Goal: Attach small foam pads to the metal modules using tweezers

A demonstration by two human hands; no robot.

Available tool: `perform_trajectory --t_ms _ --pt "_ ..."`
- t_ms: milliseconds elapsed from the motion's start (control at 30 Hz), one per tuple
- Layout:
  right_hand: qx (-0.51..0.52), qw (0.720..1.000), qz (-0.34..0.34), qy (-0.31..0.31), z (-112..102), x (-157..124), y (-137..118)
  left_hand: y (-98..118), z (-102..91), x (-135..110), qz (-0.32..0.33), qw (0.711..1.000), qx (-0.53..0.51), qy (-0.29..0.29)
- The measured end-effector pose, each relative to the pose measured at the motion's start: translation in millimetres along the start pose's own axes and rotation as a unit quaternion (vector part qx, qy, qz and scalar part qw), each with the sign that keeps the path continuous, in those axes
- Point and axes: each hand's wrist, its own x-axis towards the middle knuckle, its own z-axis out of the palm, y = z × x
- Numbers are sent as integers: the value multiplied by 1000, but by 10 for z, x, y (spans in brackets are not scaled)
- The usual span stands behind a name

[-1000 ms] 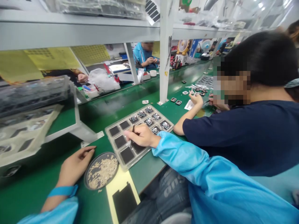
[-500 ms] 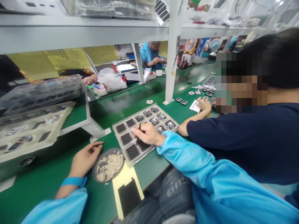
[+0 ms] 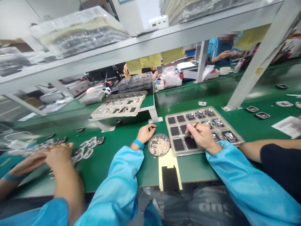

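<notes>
Tweezers (image 3: 192, 130) sit pinched in the right hand (image 3: 202, 135) fingers, tip over the tray (image 3: 231, 133). Left hand (image 3: 145, 132) fingers curl loosely beside the dish (image 3: 159, 145), holding nothing.

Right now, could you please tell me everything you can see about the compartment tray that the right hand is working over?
The compartment tray is a clear, pale plastic rectangle lying flat and slightly askew on the green bench. Its square pockets stand in rows: those at the left look dark and flat, those at the right hold small circuit parts. The right hand rests on its near side, holding dark tweezers tip-down in a pocket. The round dish of small pale pieces sits just left of it.
</notes>
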Motion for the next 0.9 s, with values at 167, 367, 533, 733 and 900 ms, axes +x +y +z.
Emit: perform_trajectory --t_ms 167,367,533,733,900 --pt "-27 1000 -4 5 -2 -10 5 32 -15 -21 4 1000 -7 -1" --pt "-25 1000 4 3 1 -9 14 28 -15 -26 7 1000 -10 -1" --pt "-21 1000 6 -4 5 -7 32 7 -1 -14 9 1000 -20 2" --pt "21 998 58 8 -10 -10 -68 67 -41 -44 20 998 -54 40" --pt "130 972 198 10 -170 -508 -304 395 -126 -114 57 992 -79 80"
